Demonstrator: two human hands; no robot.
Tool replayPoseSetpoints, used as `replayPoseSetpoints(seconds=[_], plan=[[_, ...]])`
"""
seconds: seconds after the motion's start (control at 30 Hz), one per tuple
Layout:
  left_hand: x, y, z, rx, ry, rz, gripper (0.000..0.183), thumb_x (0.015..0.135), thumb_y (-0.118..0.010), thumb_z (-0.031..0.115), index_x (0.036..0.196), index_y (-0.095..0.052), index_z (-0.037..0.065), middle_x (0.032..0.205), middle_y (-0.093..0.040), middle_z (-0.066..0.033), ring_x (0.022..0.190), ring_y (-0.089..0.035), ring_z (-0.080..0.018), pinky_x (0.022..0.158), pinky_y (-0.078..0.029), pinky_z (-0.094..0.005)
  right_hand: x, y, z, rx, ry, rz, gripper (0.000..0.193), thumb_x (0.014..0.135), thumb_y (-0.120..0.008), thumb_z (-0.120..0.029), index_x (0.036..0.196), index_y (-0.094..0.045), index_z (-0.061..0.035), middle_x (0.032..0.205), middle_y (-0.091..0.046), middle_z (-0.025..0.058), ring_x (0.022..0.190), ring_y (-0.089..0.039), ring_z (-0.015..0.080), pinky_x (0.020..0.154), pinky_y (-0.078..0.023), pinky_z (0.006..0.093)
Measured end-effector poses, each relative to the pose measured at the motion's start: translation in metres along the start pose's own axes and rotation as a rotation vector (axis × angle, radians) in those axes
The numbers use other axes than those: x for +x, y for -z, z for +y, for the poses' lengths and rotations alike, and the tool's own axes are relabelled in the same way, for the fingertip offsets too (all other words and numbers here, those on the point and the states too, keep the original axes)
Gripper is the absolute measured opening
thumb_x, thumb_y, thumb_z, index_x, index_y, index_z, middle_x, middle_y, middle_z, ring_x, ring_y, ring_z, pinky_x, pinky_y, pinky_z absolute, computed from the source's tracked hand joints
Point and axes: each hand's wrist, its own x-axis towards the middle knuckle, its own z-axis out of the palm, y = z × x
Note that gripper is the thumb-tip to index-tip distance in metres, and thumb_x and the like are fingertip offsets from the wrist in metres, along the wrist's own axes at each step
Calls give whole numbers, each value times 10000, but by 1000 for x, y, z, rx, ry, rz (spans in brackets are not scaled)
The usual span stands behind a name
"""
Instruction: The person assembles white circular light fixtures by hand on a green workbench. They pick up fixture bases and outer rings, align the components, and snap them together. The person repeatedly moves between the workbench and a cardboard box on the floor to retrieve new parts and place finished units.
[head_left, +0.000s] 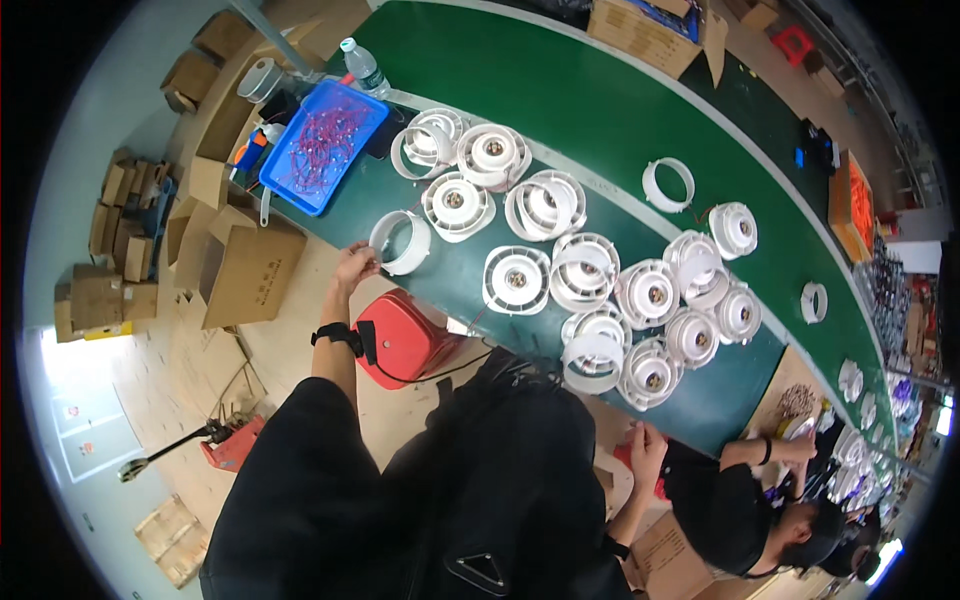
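A: Head view, step?
B: Likely positioning white ring (421, 247); left hand (356, 265) pinches its rim at the fingertips. Right hand (648, 452) fingers curled, can't tell if holding.
A: Next?
B: Probably needs aligning with housing (456, 202), right of left fingers.

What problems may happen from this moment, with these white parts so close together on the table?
The left hand's grip meets only one side of a white ring near the front edge of the table; a weak hold might let the ring drop, perhaps onto the red stool.
A second ring sits by that same edge, so a bump could push it off.
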Motion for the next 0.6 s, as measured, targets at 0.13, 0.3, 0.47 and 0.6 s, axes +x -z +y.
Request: replayPoseSetpoints(seconds=[0.13,0.3,0.47,0.6], plan=[[6,27,-7,-45,-50,197,465,833,-579,74,1258,-451,-64,807,-620,-96,670,-648,-167,589,-587,-269,-49,-24,26,183,-133,-17,227,972,-514,-151,940,-638,36,703,-645,61,620,-602,121,562,-458,256],[25,19,-36,-257,-56,224,500,816,-594,14,1269,-405,-86,883,-628,-153,694,-655,-212,586,-591,-287,-124,-89,149,226,-247,-32,185,932,-522,-118,976,-633,23,745,-661,84,656,-654,153,595,-520,272],[-8,9,-60,-38,-223,290,476,816,-563,-23,1273,-433,-60,953,-652,-165,698,-658,-219,592,-586,-314,-170,-147,170,441,-438,-78,173,885,-533,-88,956,-638,31,744,-673,105,656,-677,181,568,-539,299],[-65,64,-99,517,-341,-335,413,851,-549,33,1263,-520,25,988,-664,-116,786,-657,-187,663,-562,-321,-198,-204,192,381,-522,-198,179,901,-531,-112,958,-643,15,712,-670,97,626,-673,174,544,-529,288]])
